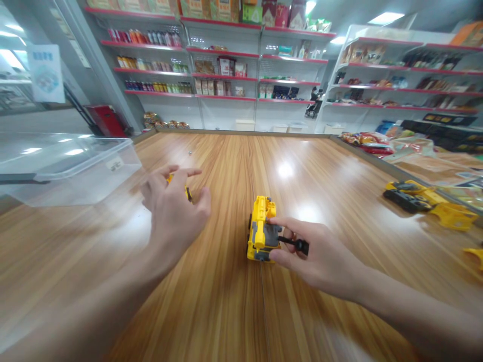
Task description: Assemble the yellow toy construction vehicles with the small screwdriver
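Note:
A yellow and grey toy construction truck (260,229) stands on the wooden table in front of me. My right hand (317,246) grips its right side between thumb and fingertips. A small black screwdriver (298,245) is also tucked in that hand, its shaft pointing towards the truck. To the left, my left hand (175,201) is over a small yellow and black toy part (188,194), its fingers apart. Most of that part is hidden behind the hand, and I cannot tell whether they touch.
A clear plastic bin (75,173) stands at the left. On the right lie another yellow toy vehicle (409,195), a yellow piece (455,216) and one more yellow part (475,255) at the frame edge. A tiny metal bit (190,152) lies farther back. Stocked shelves (226,50) rise behind.

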### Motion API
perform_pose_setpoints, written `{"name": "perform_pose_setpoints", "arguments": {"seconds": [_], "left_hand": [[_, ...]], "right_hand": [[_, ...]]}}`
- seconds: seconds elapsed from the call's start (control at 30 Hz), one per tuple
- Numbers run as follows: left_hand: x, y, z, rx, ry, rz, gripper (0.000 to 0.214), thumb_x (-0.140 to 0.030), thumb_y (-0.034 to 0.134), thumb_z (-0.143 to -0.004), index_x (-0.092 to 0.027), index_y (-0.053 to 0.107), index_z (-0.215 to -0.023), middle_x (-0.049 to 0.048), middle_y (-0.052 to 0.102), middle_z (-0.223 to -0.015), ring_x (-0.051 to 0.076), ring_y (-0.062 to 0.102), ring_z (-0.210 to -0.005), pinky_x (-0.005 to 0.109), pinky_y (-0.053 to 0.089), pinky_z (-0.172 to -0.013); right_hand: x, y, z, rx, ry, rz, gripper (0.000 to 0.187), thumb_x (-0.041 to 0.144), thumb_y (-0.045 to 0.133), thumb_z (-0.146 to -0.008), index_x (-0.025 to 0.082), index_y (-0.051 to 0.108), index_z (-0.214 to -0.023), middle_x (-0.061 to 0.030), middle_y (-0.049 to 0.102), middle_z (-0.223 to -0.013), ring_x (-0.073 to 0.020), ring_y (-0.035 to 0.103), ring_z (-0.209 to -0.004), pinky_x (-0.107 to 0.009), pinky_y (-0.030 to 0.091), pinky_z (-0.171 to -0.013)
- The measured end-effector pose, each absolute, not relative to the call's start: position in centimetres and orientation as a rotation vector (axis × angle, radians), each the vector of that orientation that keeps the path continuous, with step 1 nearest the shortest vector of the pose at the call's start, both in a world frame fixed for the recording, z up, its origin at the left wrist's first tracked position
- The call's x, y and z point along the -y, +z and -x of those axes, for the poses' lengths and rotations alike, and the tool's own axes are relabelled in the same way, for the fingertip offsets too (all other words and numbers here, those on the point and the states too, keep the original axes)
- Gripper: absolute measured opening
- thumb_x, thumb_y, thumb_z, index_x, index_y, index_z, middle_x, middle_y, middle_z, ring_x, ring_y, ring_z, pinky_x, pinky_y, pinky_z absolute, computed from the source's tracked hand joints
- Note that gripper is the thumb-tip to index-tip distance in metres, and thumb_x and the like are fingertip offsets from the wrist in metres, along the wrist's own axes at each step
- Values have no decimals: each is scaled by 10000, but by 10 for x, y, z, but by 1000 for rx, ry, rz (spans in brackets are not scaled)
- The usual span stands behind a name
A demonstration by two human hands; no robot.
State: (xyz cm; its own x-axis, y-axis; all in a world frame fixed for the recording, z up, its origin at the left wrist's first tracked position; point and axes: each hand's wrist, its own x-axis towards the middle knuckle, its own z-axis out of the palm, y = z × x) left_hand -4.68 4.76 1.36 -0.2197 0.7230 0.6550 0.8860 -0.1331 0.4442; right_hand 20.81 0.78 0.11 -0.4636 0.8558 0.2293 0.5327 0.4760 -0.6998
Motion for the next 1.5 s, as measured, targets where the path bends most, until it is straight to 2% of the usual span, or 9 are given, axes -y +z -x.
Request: {"name": "perform_pose_setpoints", "arguments": {"seconds": [0.03,0.1,0.17,0.23,0.33,0.47,0.57,0.83,1.5], "left_hand": [[-53,14,54,1990,-1174,1835,405,-378,538,-873,-214,571,-1241,123,393,-1357,455,313,-1316,665,304,-979],[-63,14,68,2085,-1039,1761,491,-396,546,-855,-161,532,-1285,196,326,-1384,523,290,-1306,718,306,-940],[-71,10,77,2165,-941,1761,528,-371,587,-811,-89,532,-1255,261,379,-1308,536,372,-1238,724,353,-903],[-76,6,80,2141,-897,1852,482,-304,598,-786,-47,553,-1191,275,432,-1241,478,441,-1206,637,415,-938],[-76,1,73,2015,-897,1999,453,-264,587,-782,-55,564,-1183,233,470,-1226,393,457,-1238,501,420,-1033],[-62,0,53,1809,-1000,2227,410,-282,571,-814,-119,573,-1190,163,490,-1263,310,476,-1252,434,395,-1086],[-50,2,41,1745,-1027,2381,387,-289,572,-833,-159,578,-1198,131,468,-1323,287,491,-1246,432,401,-1083],[-32,4,28,1600,-1089,2643,402,-250,608,-817,-193,580,-1214,106,436,-1356,271,483,-1245,440,433,-1062],[-27,3,24,1559,-1110,2701,433,-200,616,-789,-199,565,-1219,116,414,-1359,252,514,-1187,433,456,-1049]], "right_hand": [[-9,0,-208,2152,739,1161,452,308,683,-842,202,562,-1265,-16,650,-840,-132,583,-656,-257,472,-575],[-11,-2,-208,2151,691,1182,425,314,712,-819,202,597,-1213,-39,667,-907,-154,608,-730,-274,488,-615],[-14,-2,-208,2171,620,1181,373,306,724,-809,200,628,-1154,-44,657,-920,-165,606,-774,-281,483,-637],[-15,-1,-209,2195,562,1171,341,293,727,-806,203,641,-1123,-38,631,-911,-161,591,-781,-276,468,-640],[-15,1,-209,2204,542,1162,329,278,721,-809,211,640,-1120,-31,603,-930,-146,575,-776,-267,453,-643],[-17,4,-209,2208,542,1161,300,253,705,-808,212,644,-1098,-26,604,-929,-144,577,-781,-264,449,-652],[-19,3,-210,2209,523,1153,285,213,686,-797,205,651,-1080,-25,624,-922,-148,586,-785,-264,455,-657],[-24,-5,-214,2189,497,1176,418,188,642,-805,206,618,-1222,-50,681,-1049,-177,628,-881,-298,499,-754],[-26,-6,-214,2193,458,1166,434,189,602,-874,236,562,-1303,-50,670,-1129,-188,634,-991,-309,500,-841]]}}
